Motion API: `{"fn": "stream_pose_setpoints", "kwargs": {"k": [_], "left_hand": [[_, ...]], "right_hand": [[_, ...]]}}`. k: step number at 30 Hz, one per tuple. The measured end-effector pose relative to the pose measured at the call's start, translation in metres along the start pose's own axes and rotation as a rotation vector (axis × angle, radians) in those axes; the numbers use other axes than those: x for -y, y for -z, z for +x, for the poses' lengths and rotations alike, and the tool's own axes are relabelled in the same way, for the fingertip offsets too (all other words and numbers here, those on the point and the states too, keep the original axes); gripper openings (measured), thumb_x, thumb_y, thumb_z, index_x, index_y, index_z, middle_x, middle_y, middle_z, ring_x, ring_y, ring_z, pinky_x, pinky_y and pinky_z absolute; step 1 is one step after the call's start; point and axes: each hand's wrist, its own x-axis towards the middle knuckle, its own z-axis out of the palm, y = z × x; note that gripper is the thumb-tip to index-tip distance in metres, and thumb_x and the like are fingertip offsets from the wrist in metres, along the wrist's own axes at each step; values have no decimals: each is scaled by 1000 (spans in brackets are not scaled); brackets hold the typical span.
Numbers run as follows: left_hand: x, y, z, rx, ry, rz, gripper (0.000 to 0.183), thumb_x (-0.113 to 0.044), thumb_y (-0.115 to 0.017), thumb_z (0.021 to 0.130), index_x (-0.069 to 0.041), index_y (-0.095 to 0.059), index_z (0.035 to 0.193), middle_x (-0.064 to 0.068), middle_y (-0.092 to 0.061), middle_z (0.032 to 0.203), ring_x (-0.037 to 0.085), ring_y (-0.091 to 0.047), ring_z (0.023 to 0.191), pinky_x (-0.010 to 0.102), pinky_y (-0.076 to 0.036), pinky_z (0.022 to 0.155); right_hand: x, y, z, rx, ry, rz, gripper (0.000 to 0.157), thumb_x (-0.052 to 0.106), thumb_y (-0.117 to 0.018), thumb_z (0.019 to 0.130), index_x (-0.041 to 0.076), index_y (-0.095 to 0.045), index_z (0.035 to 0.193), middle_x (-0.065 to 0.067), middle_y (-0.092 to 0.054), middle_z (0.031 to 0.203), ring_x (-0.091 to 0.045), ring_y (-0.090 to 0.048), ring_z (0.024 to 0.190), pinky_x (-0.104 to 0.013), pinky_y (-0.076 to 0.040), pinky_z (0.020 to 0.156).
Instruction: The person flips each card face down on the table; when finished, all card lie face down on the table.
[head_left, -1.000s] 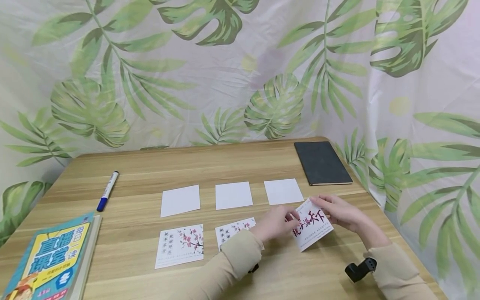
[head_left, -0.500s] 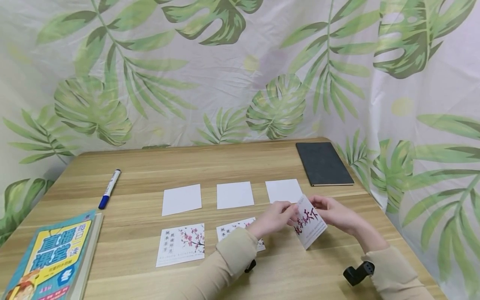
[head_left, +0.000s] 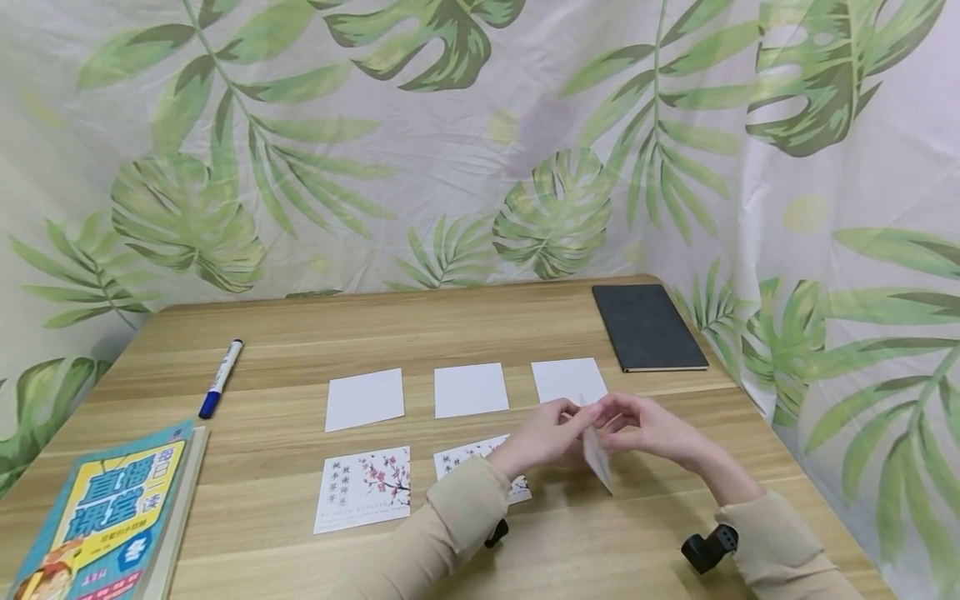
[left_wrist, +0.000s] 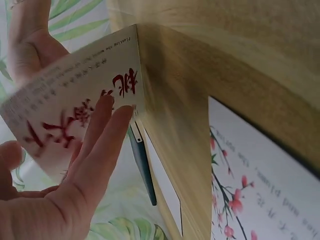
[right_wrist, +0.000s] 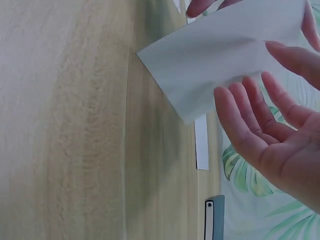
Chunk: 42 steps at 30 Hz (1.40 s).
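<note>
A square card (head_left: 596,458) stands tilted over the table, nearly edge-on in the head view, with one lower corner close to the wood. My left hand (head_left: 543,433) holds it from the left; in the left wrist view its fingers (left_wrist: 102,127) lie across the side printed with red characters. From the right, my right hand (head_left: 645,425) has its bent fingers and thumb at the card's upper part. The right wrist view shows the card's blank face (right_wrist: 210,60) with my right fingertips (right_wrist: 222,95) at it.
Three blank white cards, one a middle card (head_left: 471,390), lie in a back row. Nearer are a blossom card (head_left: 363,490) and a second blossom card (head_left: 461,454), partly behind my left arm. A black notebook (head_left: 648,327), a marker (head_left: 221,379) and a book (head_left: 112,517) rest farther out.
The card has turned from showing its red printing to nearly edge-on in the head view. My left hand has shifted slightly, and my right hand has moved in around the card.
</note>
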Motion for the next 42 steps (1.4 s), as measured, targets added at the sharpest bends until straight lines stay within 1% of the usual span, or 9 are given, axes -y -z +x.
{"fn": "stream_pose_setpoints", "kwargs": {"k": [4,8,12,17,22,25,35,38,42], "left_hand": [[4,2,1,-32,2,-42,35,-23,-63,90,3,-52,111,18,-66,100,18,-63,76,39,-58,62],[6,3,2,-46,-22,-70,30,0,-64,84,7,-48,108,20,-66,89,22,-65,72,40,-58,59],[6,4,0,-90,-52,23,27,7,-64,77,9,-50,100,20,-66,83,22,-65,68,33,-58,57],[6,5,-4,-155,-69,261,27,6,-69,68,4,-53,90,12,-61,78,15,-55,68,21,-48,57],[7,2,-6,-173,-98,592,19,-7,-73,68,-4,-57,77,1,-54,65,12,-49,59,21,-42,51],[9,-1,-5,-189,-108,738,18,-13,-74,69,-5,-61,78,2,-58,66,13,-49,58,24,-42,50],[8,-12,-5,-194,-45,1036,25,-28,-77,71,-6,-64,74,5,-62,75,19,-58,68,32,-50,57],[8,-17,-3,-183,-82,1088,26,-27,-78,71,-8,-68,85,6,-63,85,20,-59,78,33,-53,62],[9,-20,-1,-116,-155,1070,37,-25,-79,71,-13,-68,105,9,-60,102,23,-56,94,32,-53,69]], "right_hand": [[-4,-1,1,-13,55,-121,35,11,-71,81,-3,-54,108,-20,-60,101,-20,-60,89,-26,-54,74],[-10,-2,2,-33,97,-235,34,9,-73,78,-4,-55,104,-16,-61,97,-19,-59,85,-28,-53,74],[-11,-8,4,-74,97,-340,35,7,-76,74,-3,-56,101,-13,-61,93,-19,-57,83,-29,-51,72],[-10,-15,4,-125,91,-452,39,6,-80,67,-1,-56,98,-11,-59,90,-18,-54,80,-27,-49,68],[-8,-19,0,-147,44,-543,39,5,-80,64,1,-57,95,-7,-56,88,-17,-51,81,-26,-45,69],[-9,-18,-2,-141,21,-580,39,5,-79,63,2,-58,96,-6,-55,89,-17,-50,82,-26,-44,70],[-11,-13,-3,-75,-11,-650,37,4,-77,67,2,-61,100,-5,-54,91,-16,-48,81,-27,-43,71],[-9,-12,-3,-60,-36,-659,36,4,-77,68,2,-62,101,-5,-55,93,-16,-48,84,-31,-44,74],[-7,-11,-3,-45,-46,-670,36,4,-77,69,2,-61,102,-6,-55,96,-18,-49,86,-33,-45,76]]}}
